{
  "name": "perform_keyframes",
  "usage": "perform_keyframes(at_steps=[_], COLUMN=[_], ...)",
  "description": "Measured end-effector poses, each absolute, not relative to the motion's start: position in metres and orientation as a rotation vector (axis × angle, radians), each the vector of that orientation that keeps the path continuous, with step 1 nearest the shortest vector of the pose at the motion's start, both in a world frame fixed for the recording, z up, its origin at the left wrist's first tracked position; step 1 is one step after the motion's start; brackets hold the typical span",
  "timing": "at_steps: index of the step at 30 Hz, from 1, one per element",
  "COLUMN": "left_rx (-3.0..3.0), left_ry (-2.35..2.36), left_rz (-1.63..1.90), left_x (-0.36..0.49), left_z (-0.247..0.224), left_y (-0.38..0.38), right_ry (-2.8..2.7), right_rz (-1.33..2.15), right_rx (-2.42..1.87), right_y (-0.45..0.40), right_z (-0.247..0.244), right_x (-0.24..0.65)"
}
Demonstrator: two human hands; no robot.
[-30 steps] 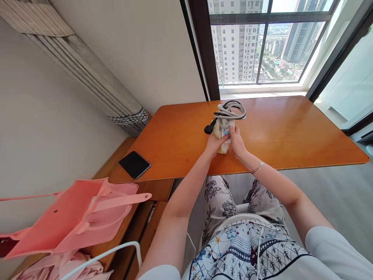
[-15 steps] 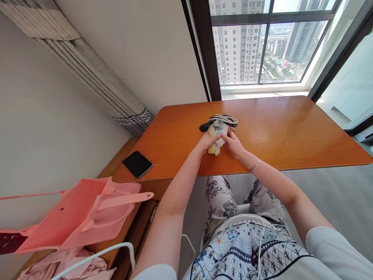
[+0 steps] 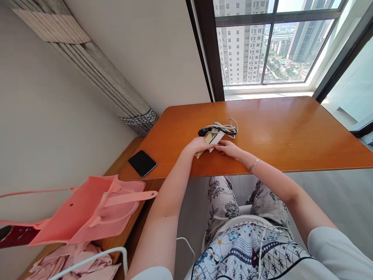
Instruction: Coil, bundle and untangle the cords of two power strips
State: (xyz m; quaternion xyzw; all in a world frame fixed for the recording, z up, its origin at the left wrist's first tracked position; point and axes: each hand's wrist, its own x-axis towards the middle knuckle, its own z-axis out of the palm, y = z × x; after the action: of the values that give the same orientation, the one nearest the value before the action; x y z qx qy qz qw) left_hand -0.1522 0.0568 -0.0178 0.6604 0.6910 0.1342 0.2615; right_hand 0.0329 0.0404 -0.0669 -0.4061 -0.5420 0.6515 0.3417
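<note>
Near the front of the wooden table (image 3: pixel 271 132), my left hand (image 3: pixel 200 145) is closed around a yellowed power strip (image 3: pixel 210 137) and a white power strip (image 3: pixel 217 140) lying side by side. Its thumb reaches across the white one. My right hand (image 3: pixel 229 148) has its fingertips closed at the lower right end of the white strip. Beyond the hands, a coiled bundle of grey and black cable (image 3: pixel 229 128) lies over the strips. A black plug (image 3: pixel 203 132) sticks out to the left of the coil. My fingers partly hide both strips.
A black tablet or phone (image 3: pixel 142 163) lies at the table's left corner. Left of the table, an open pink bag (image 3: pixel 87 210) sits above folded pink cloth (image 3: pixel 72 262). A window (image 3: pixel 268 50) stands behind the table, and a curtain (image 3: pixel 110 81) hangs at left.
The strips have turned from nearly upright in view to slanting, their near ends swung left. My left hand has shifted left and slightly down. The cable coil has loosened a little.
</note>
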Motion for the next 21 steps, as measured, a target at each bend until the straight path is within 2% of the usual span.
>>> perform_keyframes(at_steps=[2,6,8,13,17,21], left_rx=[1.784,1.784,1.921,2.447,2.513,2.535], left_ry=[1.973,2.021,2.057,1.832,1.619,1.653], left_rz=[0.326,0.634,0.676,0.448,0.137,-0.054], left_x=[-0.157,-0.166,-0.163,-0.138,-0.130,-0.127], left_z=[-0.018,-0.010,0.000,0.015,0.008,0.005], left_y=[0.053,0.047,0.046,0.051,0.052,0.040], right_ry=[-1.507,-1.714,-1.717,-1.571,-1.449,-1.330], right_rz=[1.632,1.432,1.326,1.017,0.931,0.939], right_rx=[-1.064,-0.993,-0.931,-0.961,-1.045,-1.087], right_y=[0.038,0.036,0.039,0.058,0.071,0.075], right_z=[-0.066,-0.062,-0.060,-0.060,-0.069,-0.077], right_x=[0.045,0.082,0.101,0.148,0.176,0.186])
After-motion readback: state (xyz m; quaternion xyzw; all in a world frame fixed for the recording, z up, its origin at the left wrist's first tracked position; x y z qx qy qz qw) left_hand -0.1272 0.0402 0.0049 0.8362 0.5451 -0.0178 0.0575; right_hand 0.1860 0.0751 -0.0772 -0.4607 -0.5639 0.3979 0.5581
